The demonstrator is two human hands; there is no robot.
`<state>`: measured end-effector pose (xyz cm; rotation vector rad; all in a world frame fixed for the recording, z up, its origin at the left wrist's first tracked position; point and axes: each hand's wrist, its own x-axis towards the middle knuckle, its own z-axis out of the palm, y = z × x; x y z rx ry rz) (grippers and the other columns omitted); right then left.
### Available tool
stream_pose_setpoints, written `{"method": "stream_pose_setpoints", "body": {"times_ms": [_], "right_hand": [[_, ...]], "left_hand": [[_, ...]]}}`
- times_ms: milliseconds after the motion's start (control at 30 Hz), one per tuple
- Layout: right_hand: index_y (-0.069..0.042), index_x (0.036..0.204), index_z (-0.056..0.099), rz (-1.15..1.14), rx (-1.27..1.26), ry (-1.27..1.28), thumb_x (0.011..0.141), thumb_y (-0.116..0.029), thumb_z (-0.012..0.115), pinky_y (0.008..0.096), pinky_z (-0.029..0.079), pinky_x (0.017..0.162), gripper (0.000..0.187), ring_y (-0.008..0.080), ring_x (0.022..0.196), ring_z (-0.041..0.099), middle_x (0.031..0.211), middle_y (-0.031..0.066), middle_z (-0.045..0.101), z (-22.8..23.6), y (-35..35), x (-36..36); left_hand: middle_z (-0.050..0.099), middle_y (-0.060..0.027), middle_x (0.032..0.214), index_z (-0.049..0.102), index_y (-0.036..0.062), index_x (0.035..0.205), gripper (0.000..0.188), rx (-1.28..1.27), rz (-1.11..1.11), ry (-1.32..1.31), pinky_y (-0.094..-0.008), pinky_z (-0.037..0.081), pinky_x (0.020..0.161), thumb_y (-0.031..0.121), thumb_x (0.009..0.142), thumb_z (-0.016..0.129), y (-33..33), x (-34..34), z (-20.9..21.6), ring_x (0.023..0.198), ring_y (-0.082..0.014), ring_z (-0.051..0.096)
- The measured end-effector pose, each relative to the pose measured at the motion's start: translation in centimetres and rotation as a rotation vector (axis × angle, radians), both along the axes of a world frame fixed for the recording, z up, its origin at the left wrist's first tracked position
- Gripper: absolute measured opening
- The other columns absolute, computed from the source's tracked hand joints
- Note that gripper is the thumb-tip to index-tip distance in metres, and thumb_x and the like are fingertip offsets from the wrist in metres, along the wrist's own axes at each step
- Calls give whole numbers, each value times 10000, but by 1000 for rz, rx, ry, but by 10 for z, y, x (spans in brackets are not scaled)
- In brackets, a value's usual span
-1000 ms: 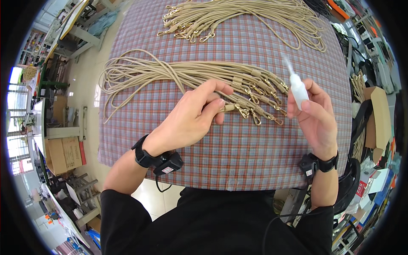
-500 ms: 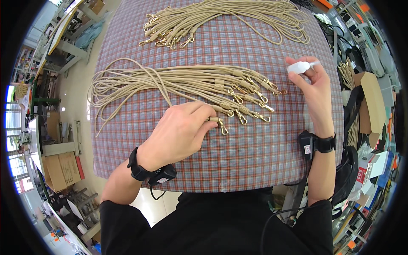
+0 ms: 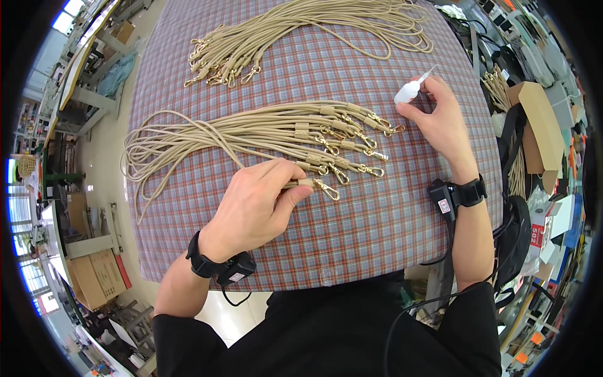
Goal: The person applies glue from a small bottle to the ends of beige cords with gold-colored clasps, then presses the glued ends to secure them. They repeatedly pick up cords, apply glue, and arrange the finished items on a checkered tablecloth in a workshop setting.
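Note:
My left hand (image 3: 260,195) pinches a beige cord strap (image 3: 306,183) close to its end, between thumb and fingers. A gold swivel clasp (image 3: 327,190) sticks out past the fingertips to the right. In my right hand (image 3: 441,119), raised right of the cords, is a small white squeeze bottle (image 3: 407,93). Its thin nozzle points up and away to the right, and its rounded end faces left. Behind my left hand a bundle of similar beige cord straps (image 3: 251,129) lies lengthwise, looped at the left, with gold clasps at the right.
A second bundle of beige cord straps (image 3: 270,31) lies at the far side of the plaid-covered table (image 3: 370,239). To the right stand an open cardboard box (image 3: 541,129) and hanging cords (image 3: 516,157). A cardboard carton (image 3: 97,276) sits on the floor at the left.
My right hand has moved left, and the white bottle has turned so its nozzle points more upward. The clasp at my left hand has swung to point more to the right. The view has shifted slightly.

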<state>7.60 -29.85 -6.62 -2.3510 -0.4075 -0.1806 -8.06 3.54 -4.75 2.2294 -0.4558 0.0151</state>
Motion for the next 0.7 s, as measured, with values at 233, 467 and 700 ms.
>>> {"method": "stream_pose_setpoints", "body": {"times_ms": [233,467,700], "right_hand": [[-14,1016,724,-130,-335,296,830,-211,962,366,569,807,360,259,833,680,933,61,728,69,13,-28],[-16,1176,729,664,205,188,812,-318,1005,421,601,807,548,317,894,754,1023,119,766,46,62,-84],[3,1162,792,722,212,355,940,-58,830,405,611,715,234,346,774,772,946,167,798,43,65,-89]], "left_hand": [[743,-133,918,707,-21,1076,154,-13,32,-35,-371,576,661,30,985,820,-1,-4,-3,743,-276,720],[742,-140,906,725,17,1070,216,-17,-114,-192,-419,574,666,23,906,866,-23,-7,-2,765,-344,729],[762,-146,931,733,-7,1099,177,-171,-93,-51,-397,580,676,-17,947,824,-25,-9,-1,780,-302,749]]}}
